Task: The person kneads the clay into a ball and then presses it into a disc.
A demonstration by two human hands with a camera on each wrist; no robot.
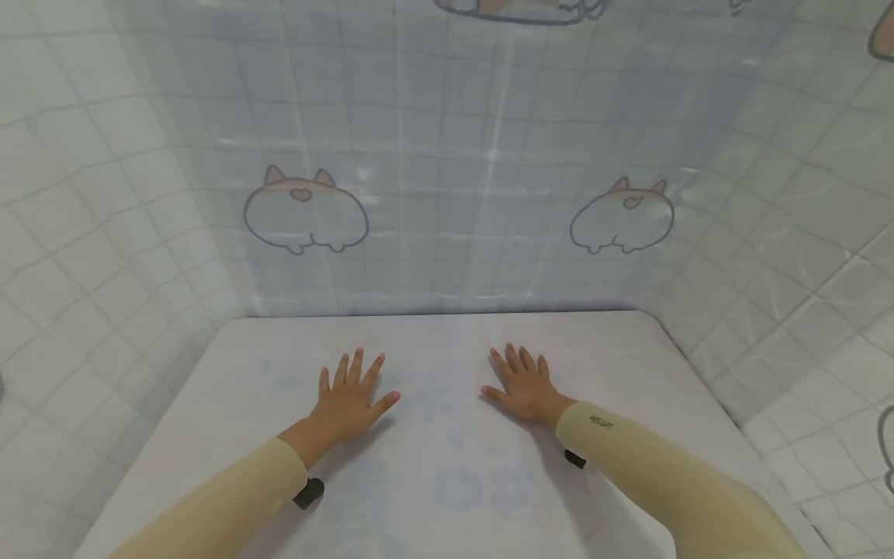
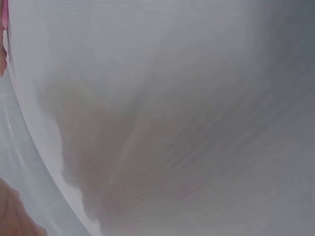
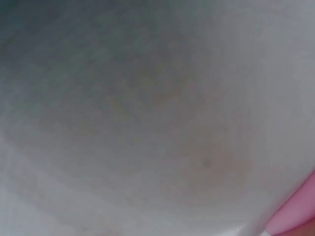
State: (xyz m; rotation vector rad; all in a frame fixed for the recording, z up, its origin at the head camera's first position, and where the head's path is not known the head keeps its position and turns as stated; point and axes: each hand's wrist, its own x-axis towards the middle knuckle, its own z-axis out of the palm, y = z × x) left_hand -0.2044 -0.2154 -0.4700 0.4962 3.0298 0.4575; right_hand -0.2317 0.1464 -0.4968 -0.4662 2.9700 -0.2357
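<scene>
Both bare hands are spread palm down over a white-covered table [image 1: 436, 349] with faint bluish prints. My left hand [image 1: 348, 405] is left of the middle, its fingers fanned and pointing away, the thumb turned inward. To the right of the middle, my right hand [image 1: 528, 390] has its fingers spread too, with the thumb towards the left hand. Neither holds anything. Shadows fall beside them; whether the palms touch the cover, I cannot tell. The left wrist view has the pale cover [image 2: 221, 147] with a shadow and bits of skin at its left edge. The right wrist view is blurred.
Behind the table hangs a glossy grid-patterned sheet [image 1: 433, 194] with cartoon animal prints; similar sheets [image 1: 77, 233] enclose both sides. Dark devices [image 1: 309, 493] sit under the beige sleeves [image 1: 230, 497]. Something pink [image 3: 295, 211] shows at the right wrist view's lower right corner.
</scene>
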